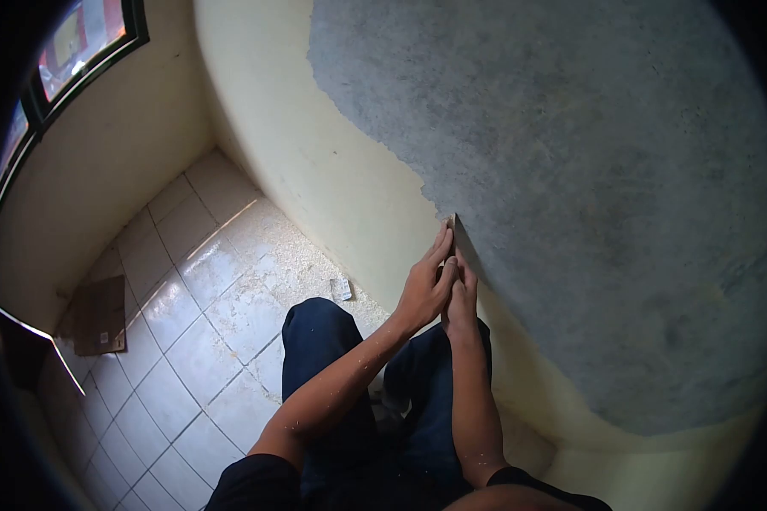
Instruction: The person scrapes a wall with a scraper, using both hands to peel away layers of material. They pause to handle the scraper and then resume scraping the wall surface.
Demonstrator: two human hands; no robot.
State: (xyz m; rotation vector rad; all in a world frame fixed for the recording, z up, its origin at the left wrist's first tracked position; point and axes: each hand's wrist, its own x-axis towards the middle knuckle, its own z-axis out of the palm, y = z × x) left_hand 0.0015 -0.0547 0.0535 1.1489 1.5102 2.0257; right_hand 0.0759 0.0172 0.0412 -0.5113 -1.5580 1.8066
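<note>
My left hand (424,289) and my right hand (460,300) are close together at the wall, with what looks like a scraper (455,221) between them. Only a narrow part of its blade shows at the fingertips; the handle is hidden. My right hand is closed around it. The fingers of my left hand lie together along the blade and press on it. The blade meets the wall where cream paint (379,200) borders bare grey plaster (571,170) along a ragged edge.
Pale flakes (294,260) litter the tiled floor (166,375) along the wall's foot, with a small crumpled wrapper (341,289) among them. A piece of brown cardboard (100,317) lies to the left. A dark-framed window (81,47) is at the upper left. My knees are bent below my hands.
</note>
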